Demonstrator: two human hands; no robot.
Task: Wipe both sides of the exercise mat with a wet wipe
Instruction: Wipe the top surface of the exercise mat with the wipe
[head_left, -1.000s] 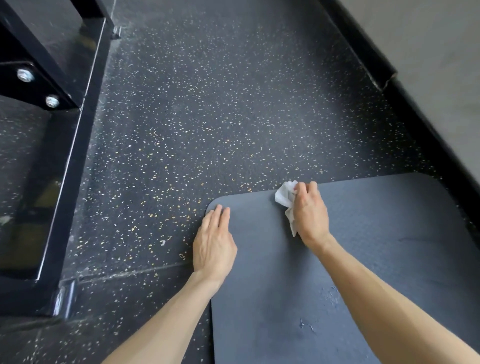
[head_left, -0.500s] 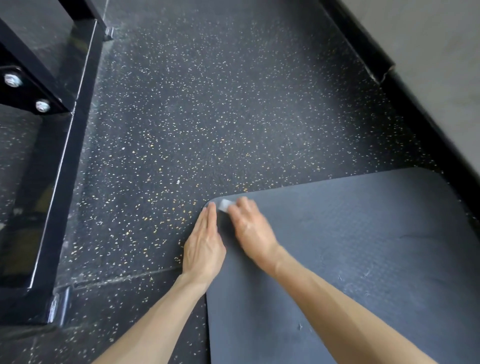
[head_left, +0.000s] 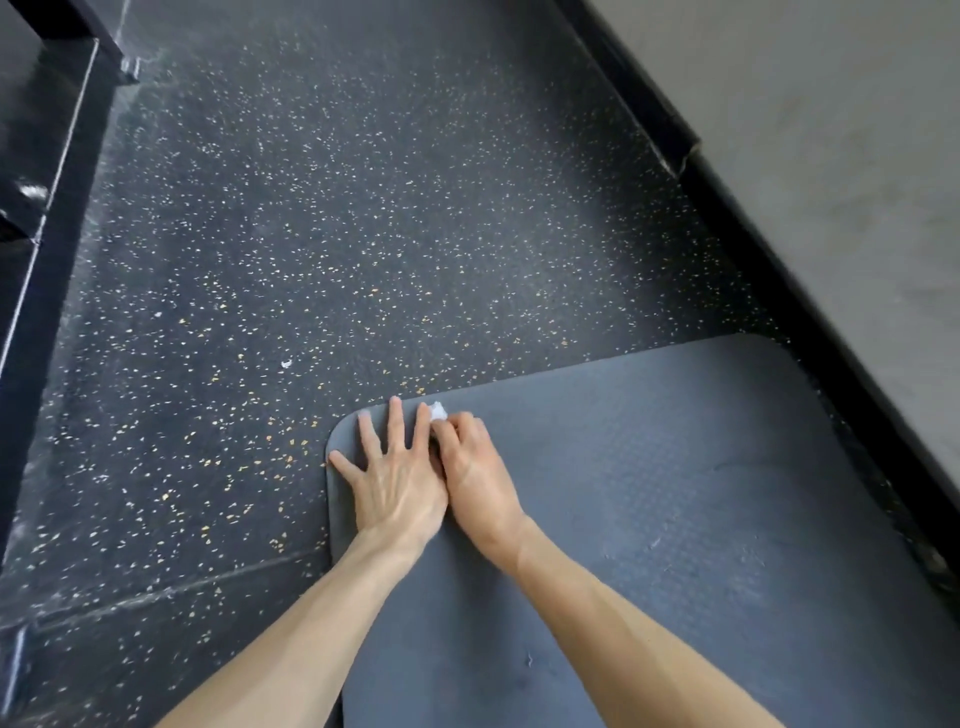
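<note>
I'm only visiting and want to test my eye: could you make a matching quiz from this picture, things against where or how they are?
1 left hand; 2 right hand; 3 wet wipe; 4 exercise mat.
A lies on the speckled floor; B white, mostly hidden in a grip; C flat and spread on the mat's corner; D curled round the wipe.
Pairs: 1-C, 2-D, 3-B, 4-A.

Grey mat, white wipe, black floor (yellow-and-white speckled).

No text, label, brand, number or sign can be read; none is made out on the exercise mat, the speckled floor or the black frame at the left.
</note>
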